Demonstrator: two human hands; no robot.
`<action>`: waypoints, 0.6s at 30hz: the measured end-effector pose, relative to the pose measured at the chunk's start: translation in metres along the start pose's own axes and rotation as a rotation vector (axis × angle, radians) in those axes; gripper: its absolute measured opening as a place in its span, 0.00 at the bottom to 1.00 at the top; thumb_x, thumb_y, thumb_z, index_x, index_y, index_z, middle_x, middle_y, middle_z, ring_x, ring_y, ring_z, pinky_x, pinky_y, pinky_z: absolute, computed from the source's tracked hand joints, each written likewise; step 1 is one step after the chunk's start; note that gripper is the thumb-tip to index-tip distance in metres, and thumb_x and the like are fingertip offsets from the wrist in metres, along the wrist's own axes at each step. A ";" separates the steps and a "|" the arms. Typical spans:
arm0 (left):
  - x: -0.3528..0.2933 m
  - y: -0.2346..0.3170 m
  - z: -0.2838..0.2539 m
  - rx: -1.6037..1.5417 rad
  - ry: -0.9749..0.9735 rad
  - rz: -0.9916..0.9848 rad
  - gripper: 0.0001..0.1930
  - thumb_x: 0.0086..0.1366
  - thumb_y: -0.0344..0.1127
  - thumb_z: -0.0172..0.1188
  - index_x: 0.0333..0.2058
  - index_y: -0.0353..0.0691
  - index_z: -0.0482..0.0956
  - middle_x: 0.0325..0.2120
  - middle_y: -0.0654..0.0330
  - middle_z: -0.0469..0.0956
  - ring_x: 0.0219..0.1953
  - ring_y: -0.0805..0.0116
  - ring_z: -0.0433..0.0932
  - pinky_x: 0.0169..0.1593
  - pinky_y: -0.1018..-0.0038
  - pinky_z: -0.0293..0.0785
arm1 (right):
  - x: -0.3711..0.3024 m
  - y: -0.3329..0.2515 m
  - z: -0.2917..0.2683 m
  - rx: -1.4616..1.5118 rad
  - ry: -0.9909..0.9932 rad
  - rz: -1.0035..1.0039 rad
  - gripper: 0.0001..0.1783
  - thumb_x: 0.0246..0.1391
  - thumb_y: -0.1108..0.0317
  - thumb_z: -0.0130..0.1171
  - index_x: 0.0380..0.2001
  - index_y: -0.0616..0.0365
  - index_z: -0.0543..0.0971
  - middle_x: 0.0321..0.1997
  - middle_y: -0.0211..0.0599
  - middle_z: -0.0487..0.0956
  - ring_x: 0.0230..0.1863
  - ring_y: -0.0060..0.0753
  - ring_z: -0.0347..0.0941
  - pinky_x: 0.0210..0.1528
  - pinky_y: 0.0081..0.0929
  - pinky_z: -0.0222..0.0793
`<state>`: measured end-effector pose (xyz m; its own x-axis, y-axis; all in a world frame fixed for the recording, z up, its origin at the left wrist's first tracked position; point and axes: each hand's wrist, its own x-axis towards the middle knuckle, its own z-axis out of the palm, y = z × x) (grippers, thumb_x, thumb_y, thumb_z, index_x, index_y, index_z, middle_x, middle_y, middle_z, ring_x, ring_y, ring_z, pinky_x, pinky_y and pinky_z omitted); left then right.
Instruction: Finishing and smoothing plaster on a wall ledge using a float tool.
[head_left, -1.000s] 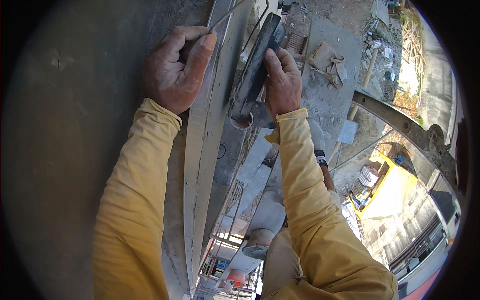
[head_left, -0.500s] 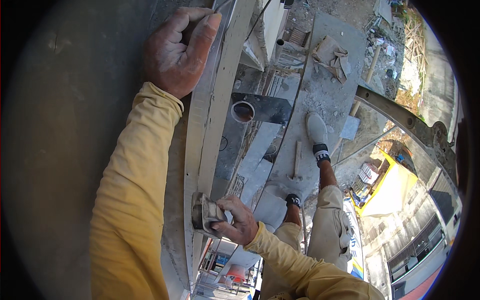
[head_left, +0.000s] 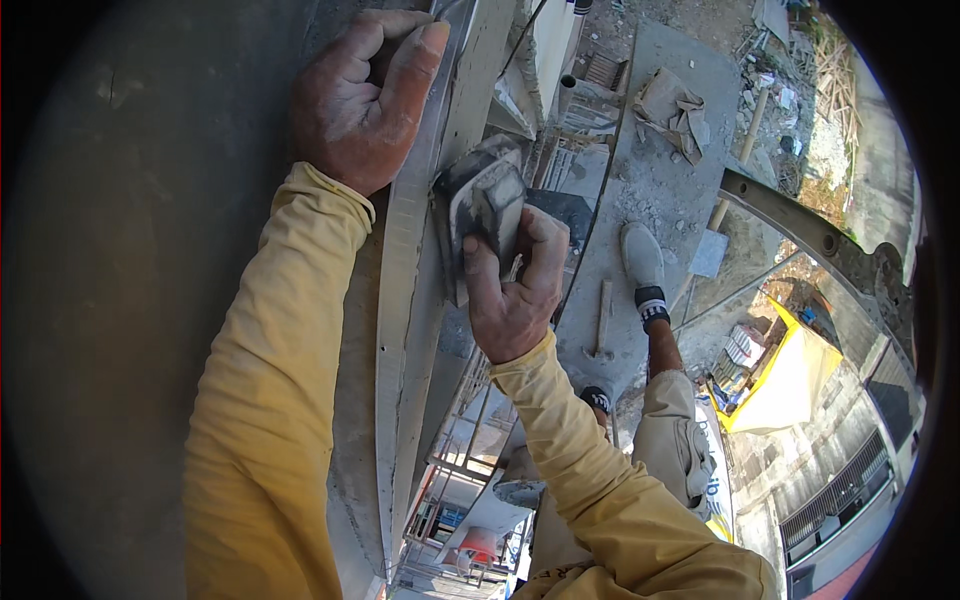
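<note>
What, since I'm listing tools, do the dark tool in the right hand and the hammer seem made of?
Dark tool: probably plastic, matte; its moulded-looking body is smeared grey. Hammer: likely dull wooden handle, being tan; dark head, perhaps metal.

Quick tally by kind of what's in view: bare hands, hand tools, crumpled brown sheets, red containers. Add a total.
Bare hands: 2 (left hand, right hand)
Hand tools: 2 (dark block-shaped tool, hammer)
Crumpled brown sheets: 1 (brown sheet)
Red containers: 1 (red container)
Total: 6
</note>
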<state>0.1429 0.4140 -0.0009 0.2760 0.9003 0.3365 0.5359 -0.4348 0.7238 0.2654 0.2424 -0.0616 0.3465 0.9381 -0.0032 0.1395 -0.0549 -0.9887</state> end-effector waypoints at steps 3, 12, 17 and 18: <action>-0.004 -0.003 -0.002 0.023 -0.005 -0.018 0.10 0.72 0.36 0.60 0.44 0.35 0.82 0.41 0.62 0.83 0.44 0.77 0.78 0.52 0.78 0.73 | 0.056 -0.002 0.010 -0.043 0.083 -0.024 0.26 0.51 0.71 0.67 0.51 0.67 0.70 0.47 0.53 0.73 0.47 0.51 0.71 0.52 0.41 0.68; 0.002 0.001 0.005 0.002 0.050 0.033 0.12 0.70 0.41 0.63 0.42 0.38 0.83 0.28 0.65 0.81 0.30 0.79 0.76 0.36 0.78 0.75 | 0.144 0.049 0.003 -0.032 0.170 0.126 0.25 0.54 0.61 0.69 0.45 0.72 0.77 0.36 0.45 0.81 0.36 0.40 0.78 0.43 0.34 0.74; -0.003 0.006 -0.002 -0.016 -0.014 -0.129 0.11 0.73 0.37 0.60 0.45 0.34 0.82 0.41 0.62 0.83 0.44 0.78 0.77 0.51 0.79 0.73 | 0.127 0.020 -0.014 0.591 -0.055 0.707 0.23 0.57 0.59 0.66 0.39 0.74 0.79 0.27 0.33 0.79 0.26 0.23 0.71 0.29 0.23 0.68; -0.003 0.006 -0.002 -0.020 -0.013 -0.128 0.11 0.73 0.37 0.60 0.45 0.34 0.82 0.41 0.62 0.83 0.44 0.78 0.77 0.51 0.79 0.73 | 0.128 0.014 -0.008 0.545 -0.084 0.678 0.21 0.58 0.59 0.64 0.38 0.73 0.80 0.27 0.31 0.78 0.25 0.19 0.69 0.27 0.20 0.63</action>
<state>0.1441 0.4087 0.0035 0.2170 0.9481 0.2325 0.5513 -0.3156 0.7723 0.3190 0.3585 -0.0751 0.1212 0.7857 -0.6066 -0.5422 -0.4595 -0.7035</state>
